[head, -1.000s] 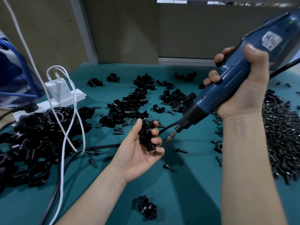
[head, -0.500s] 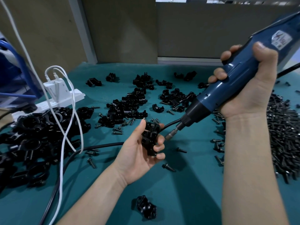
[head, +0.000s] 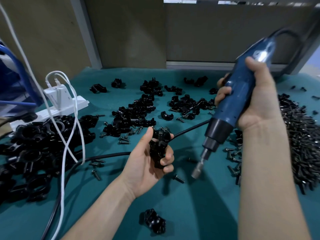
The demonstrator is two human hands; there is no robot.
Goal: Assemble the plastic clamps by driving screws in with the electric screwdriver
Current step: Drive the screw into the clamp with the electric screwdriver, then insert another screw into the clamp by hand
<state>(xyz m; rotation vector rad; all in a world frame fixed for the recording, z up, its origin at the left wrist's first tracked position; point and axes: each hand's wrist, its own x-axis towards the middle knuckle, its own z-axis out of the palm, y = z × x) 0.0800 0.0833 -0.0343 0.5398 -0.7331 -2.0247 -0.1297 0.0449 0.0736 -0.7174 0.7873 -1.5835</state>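
My left hand (head: 149, 163) grips a black plastic clamp (head: 158, 148) above the middle of the green table, thumb on its top and fingers curled round its side. My right hand (head: 254, 103) holds the blue electric screwdriver (head: 237, 99), which now points steeply down. Its silver bit (head: 198, 168) hangs to the right of the clamp, apart from it, just above the mat. A loose screw (head: 178, 178) lies on the mat between clamp and bit.
A big heap of black screws (head: 301, 141) lies at the right. Clamp halves (head: 136, 115) are strewn across the middle; a pile of clamps (head: 32, 146) sits left. One clamp (head: 153, 220) lies near me. A white power strip (head: 58, 108), white cables and a black cord (head: 103, 155) cross the left.
The screwdriver swung from a shallow slant to nearly upright and its bit moved right and down, away from the clamp. My left hand turned the clamp slightly and stayed in place.
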